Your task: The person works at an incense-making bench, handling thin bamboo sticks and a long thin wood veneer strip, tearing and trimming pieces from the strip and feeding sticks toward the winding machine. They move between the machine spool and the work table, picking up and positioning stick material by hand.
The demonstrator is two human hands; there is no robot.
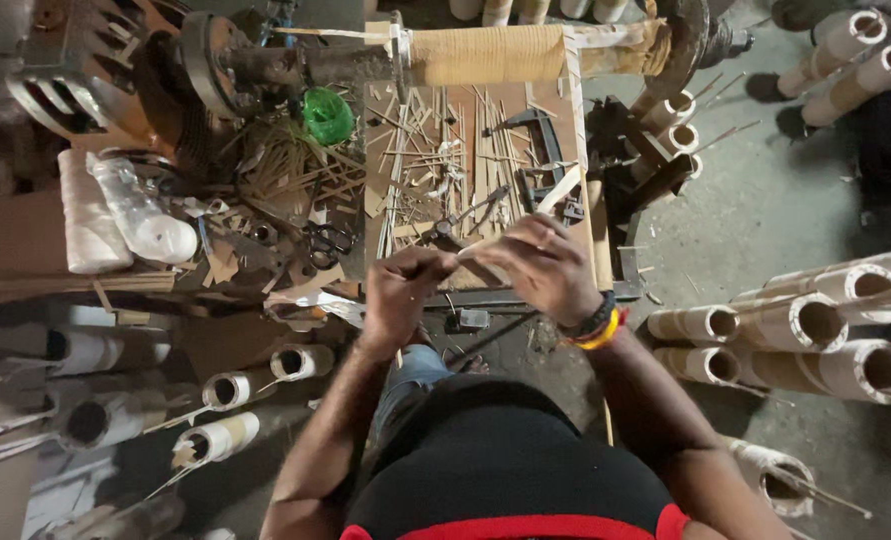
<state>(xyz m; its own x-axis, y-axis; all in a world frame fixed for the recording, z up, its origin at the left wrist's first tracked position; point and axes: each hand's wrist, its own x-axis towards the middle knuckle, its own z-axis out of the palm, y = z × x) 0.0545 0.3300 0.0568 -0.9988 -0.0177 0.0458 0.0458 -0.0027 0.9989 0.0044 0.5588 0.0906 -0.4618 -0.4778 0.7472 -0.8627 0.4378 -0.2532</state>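
A thin pale wooden splint is pinched between both hands just above the near edge of the brown wooden workboard; the left hand closes on its near end, the right hand clamps the far end. The step in hand looks like working the splint between the fingers; any next move calls for a steady pinch. Loose splints litter the board; a thread-wound roller lies beyond it; cardboard tubes lie right of it.
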